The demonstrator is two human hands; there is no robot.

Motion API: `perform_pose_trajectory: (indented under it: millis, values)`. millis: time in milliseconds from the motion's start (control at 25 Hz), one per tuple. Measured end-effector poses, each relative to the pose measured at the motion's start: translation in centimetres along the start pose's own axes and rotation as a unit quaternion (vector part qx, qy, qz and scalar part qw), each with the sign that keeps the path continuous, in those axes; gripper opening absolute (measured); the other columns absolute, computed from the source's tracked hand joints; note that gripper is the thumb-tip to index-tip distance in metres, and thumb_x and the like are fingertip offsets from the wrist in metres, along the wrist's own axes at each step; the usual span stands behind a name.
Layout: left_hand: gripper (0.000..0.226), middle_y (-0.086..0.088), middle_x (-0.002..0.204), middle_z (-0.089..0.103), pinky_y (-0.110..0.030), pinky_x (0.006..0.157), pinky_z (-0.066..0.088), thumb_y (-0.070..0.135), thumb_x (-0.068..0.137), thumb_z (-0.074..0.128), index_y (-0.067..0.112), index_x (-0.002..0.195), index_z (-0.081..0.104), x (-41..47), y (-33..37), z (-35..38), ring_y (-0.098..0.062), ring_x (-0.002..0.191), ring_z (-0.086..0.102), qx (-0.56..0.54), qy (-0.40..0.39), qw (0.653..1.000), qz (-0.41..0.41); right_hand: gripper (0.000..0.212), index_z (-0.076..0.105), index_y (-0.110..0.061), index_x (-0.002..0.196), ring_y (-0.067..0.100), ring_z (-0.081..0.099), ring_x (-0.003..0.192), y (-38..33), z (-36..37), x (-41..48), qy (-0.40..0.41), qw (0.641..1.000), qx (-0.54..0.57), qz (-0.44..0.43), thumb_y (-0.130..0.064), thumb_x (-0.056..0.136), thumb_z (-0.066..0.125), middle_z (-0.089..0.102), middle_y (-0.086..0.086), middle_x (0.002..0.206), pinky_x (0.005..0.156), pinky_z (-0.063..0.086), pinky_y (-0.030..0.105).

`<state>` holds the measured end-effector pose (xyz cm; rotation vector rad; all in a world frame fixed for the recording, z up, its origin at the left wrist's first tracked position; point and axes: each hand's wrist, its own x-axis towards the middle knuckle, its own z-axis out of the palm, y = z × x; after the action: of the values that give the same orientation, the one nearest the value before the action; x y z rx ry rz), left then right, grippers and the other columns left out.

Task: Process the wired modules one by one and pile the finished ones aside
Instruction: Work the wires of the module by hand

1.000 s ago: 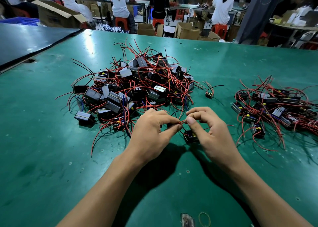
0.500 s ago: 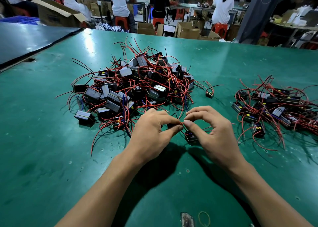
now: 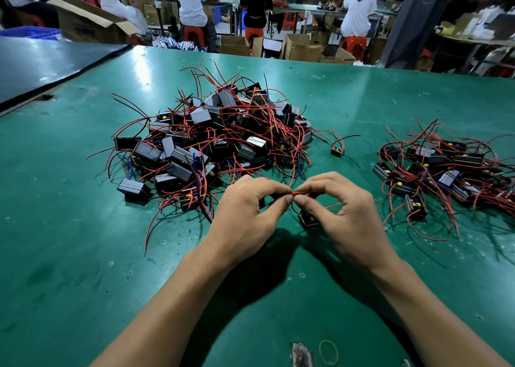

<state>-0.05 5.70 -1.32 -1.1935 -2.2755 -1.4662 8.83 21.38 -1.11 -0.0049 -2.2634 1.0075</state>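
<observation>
A big heap of black modules [image 3: 214,141] with red wires lies in the middle of the green table [image 3: 69,255]. A smaller pile of modules [image 3: 446,171] sits at the right. Between them, one small black module [image 3: 308,220] rests on the table under my hands, partly hidden by my right thumb. My left hand [image 3: 245,216] and my right hand [image 3: 342,213] meet fingertip to fingertip, each pinching the red wires [image 3: 294,193] of that module. A single module [image 3: 337,150] lies apart beyond my hands.
A rubber band [image 3: 328,352] and a dark scrap [image 3: 301,355] lie near the table's front edge. A black table [image 3: 41,65] adjoins at the left. Beyond the far edge, people sit on red stools among cardboard boxes [image 3: 302,50].
My fingertips have shifted slightly on the red wires, staying pinched together. The module and both piles stay where they were.
</observation>
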Motion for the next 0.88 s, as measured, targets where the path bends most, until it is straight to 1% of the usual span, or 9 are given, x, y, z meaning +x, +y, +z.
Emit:
perform_pose_trajectory:
  millis: [80, 200, 280, 360, 400, 560, 760, 880]
  values:
    - [0.01, 0.012, 0.082, 0.071, -0.04, 0.074, 0.049, 0.023, 0.086, 0.072, 0.02, 0.094, 0.078, -0.01, 0.0, -0.03, -0.015, 0.08, 0.059, -0.01, -0.003, 1.0, -0.013, 0.007, 0.075, -0.015, 0.091, 0.013, 0.066, 0.086, 0.06, 0.04, -0.04, -0.011, 0.999, 0.027, 0.028, -0.013, 0.084, 0.078, 0.07, -0.005, 0.091, 0.083, 0.053, 0.032]
    - [0.012, 0.013, 0.076, 0.067, -0.04, 0.074, 0.049, 0.027, 0.086, 0.07, 0.024, 0.094, 0.078, -0.03, 0.08, -0.08, -0.015, 0.078, 0.058, -0.025, -0.008, 0.999, -0.033, 0.008, 0.073, -0.02, 0.09, 0.01, 0.068, 0.084, 0.04, 0.27, -0.11, -0.011, 0.992, 0.081, 0.096, -0.015, 0.086, 0.077, 0.073, -0.008, 0.087, 0.08, 0.055, 0.036]
    - [0.012, 0.017, 0.073, 0.065, -0.039, 0.073, 0.049, 0.026, 0.085, 0.068, 0.025, 0.092, 0.077, -0.08, 0.23, -0.16, -0.011, 0.076, 0.058, -0.033, -0.007, 0.999, -0.036, 0.008, 0.073, -0.02, 0.09, 0.007, 0.067, 0.081, 0.0, 0.43, -0.1, -0.015, 0.987, 0.108, 0.12, -0.015, 0.086, 0.076, 0.074, -0.008, 0.084, 0.079, 0.055, 0.036]
    - [0.009, 0.021, 0.072, 0.063, -0.037, 0.073, 0.05, 0.021, 0.087, 0.069, 0.024, 0.091, 0.076, -0.07, 0.33, -0.18, -0.004, 0.074, 0.057, -0.039, -0.009, 0.998, -0.038, 0.006, 0.073, -0.019, 0.09, 0.005, 0.066, 0.076, -0.02, 0.46, -0.06, -0.022, 0.982, 0.134, 0.131, -0.014, 0.087, 0.075, 0.073, -0.008, 0.082, 0.076, 0.052, 0.032]
    - [0.009, 0.021, 0.073, 0.064, -0.037, 0.074, 0.051, 0.019, 0.087, 0.07, 0.024, 0.092, 0.076, -0.05, 0.37, -0.16, -0.003, 0.076, 0.058, -0.043, -0.012, 0.998, -0.041, 0.006, 0.072, -0.019, 0.09, 0.005, 0.065, 0.074, -0.04, 0.46, -0.05, -0.027, 0.979, 0.15, 0.135, -0.014, 0.088, 0.074, 0.073, -0.008, 0.081, 0.074, 0.051, 0.029]
    - [0.009, 0.009, 0.084, 0.072, -0.038, 0.081, 0.055, 0.013, 0.088, 0.071, 0.021, 0.094, 0.072, -0.03, 0.55, -0.1, -0.005, 0.083, 0.067, -0.068, -0.021, 0.996, -0.061, 0.008, 0.067, -0.016, 0.091, 0.005, 0.064, 0.071, -0.14, 0.66, -0.18, -0.045, 0.97, 0.191, 0.141, -0.009, 0.093, 0.068, 0.071, -0.006, 0.078, 0.07, 0.05, 0.022]
    - [0.007, 0.008, 0.082, 0.072, -0.032, 0.078, 0.054, 0.012, 0.088, 0.07, 0.016, 0.093, 0.072, 0.0, 0.88, -0.23, -0.004, 0.079, 0.067, -0.066, -0.024, 0.996, -0.059, 0.009, 0.063, -0.016, 0.093, 0.002, 0.058, 0.068, -0.14, 0.83, -0.22, -0.056, 0.966, 0.208, 0.146, -0.007, 0.094, 0.065, 0.066, -0.011, 0.076, 0.068, 0.045, 0.019]
    - [0.007, 0.007, 0.081, 0.072, -0.028, 0.077, 0.053, 0.011, 0.088, 0.069, 0.015, 0.093, 0.072, -0.03, 0.94, -0.23, -0.004, 0.078, 0.067, -0.068, -0.026, 0.995, -0.063, 0.017, 0.063, -0.016, 0.095, 0.004, 0.063, 0.074, -0.18, 0.77, -0.16, -0.059, 0.961, 0.222, 0.152, -0.001, 0.089, 0.07, 0.07, -0.007, 0.083, 0.071, 0.05, 0.019]
